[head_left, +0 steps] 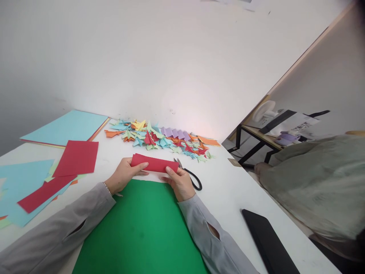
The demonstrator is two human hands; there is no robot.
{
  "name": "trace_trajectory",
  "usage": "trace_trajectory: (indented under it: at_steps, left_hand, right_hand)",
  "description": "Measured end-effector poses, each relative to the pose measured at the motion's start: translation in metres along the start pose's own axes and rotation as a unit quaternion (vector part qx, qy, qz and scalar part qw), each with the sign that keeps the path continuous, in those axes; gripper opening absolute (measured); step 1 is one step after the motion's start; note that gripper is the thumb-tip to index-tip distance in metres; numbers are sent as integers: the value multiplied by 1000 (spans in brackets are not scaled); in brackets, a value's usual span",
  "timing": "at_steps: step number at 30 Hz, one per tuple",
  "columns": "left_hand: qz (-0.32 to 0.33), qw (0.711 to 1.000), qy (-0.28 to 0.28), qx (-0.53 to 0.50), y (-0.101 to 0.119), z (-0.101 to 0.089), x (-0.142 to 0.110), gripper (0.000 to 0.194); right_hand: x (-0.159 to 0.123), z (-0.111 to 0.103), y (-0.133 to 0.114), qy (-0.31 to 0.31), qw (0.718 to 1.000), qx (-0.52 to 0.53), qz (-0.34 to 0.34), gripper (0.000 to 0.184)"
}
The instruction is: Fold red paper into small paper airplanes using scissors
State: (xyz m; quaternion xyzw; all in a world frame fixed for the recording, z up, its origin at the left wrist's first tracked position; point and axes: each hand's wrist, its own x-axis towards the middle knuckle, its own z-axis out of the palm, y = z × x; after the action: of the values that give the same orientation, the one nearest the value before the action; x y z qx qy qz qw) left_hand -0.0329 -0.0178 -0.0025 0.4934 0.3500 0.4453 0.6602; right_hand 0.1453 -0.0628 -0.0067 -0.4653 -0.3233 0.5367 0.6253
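A folded red paper strip [155,163] is held between both hands just above the far edge of a large green sheet [142,228]. My left hand [124,175] pinches its left end, thumb on top. My right hand [179,182] pinches its right end. Both hands are closed on the paper. Black-handled scissors [191,177] lie on the white table [225,190] right behind my right hand.
A pile of several small folded coloured paper shapes [159,140] lies at the back. Red sheets [76,156] and light blue sheets [67,127] lie at left. A black flat object [268,243] lies at right. Another person's sleeve [313,182] rests at the table's right edge.
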Motion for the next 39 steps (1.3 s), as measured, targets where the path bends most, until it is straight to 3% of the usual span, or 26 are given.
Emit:
trace_trajectory:
  at_steps: [8,16,26,29,32,39]
  left_hand:
    - [26,997,64,44,6,5,-3,30]
    - [39,989,52,134,5,3,-5,29]
    - [56,994,80,53,7,9,-7,35]
    - [46,992,118,-2,8,10,-8,50]
    - [17,994,102,-40,9,11,-8,65]
    - [13,996,74,-39,6,11,-7,49]
  right_hand:
    - [14,-15,-2,63,997,-6,-44,34]
    - [8,-6,-1,33,999,-39,-14,66]
    - [5,-8,7,-16,989,-128,-73,33]
    - [5,-9,9,-8,985,-144,-89,29]
    - [4,-8,9,8,987,-134,-91,27]
    - [4,-8,8,24,995,-78,-62,25]
